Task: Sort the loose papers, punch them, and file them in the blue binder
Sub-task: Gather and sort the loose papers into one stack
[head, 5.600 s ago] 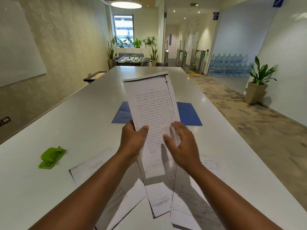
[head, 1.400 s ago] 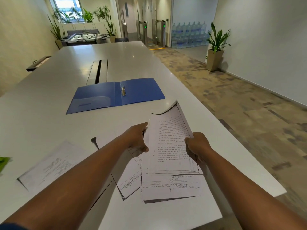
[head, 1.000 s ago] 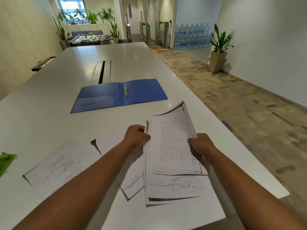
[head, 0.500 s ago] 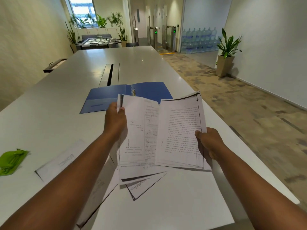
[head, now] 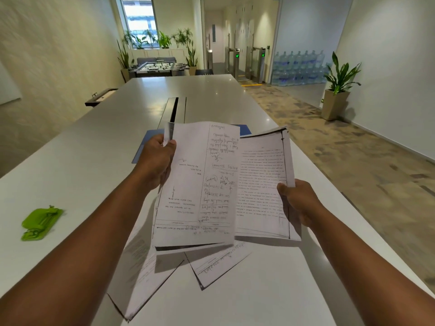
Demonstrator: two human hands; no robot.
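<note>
I am in the sorting step: my left hand (head: 156, 164) pinches the upper left edge of a sheet with handwriting (head: 200, 184), thumb on its face, and the writing on it reads upside down to me. My right hand (head: 297, 202) grips a typed sheaf (head: 262, 184) by its right edge, thumb on top, and the handwritten sheet overlaps the sheaf's left side. Both are lifted clear of the white table (head: 94, 161). More loose papers (head: 211, 264) lie fanned out flat beneath my hands, unsorted as far as I can judge. The blue binder (head: 147, 147) lies on the table just beyond what I hold, mostly hidden behind the sheets, so I cannot see its rings. The green punch (head: 41, 223) sits well apart to my left, untouched (no holes to be seen in any page from here). Next, I think, the handwritten sheet wants turning end for end so that it reads the same way as the typed pages, then laying onto the sheaf with edges squared; a light grip will do, since a hard pinch would crease thin paper. Punching and filing are not yet begun.
</note>
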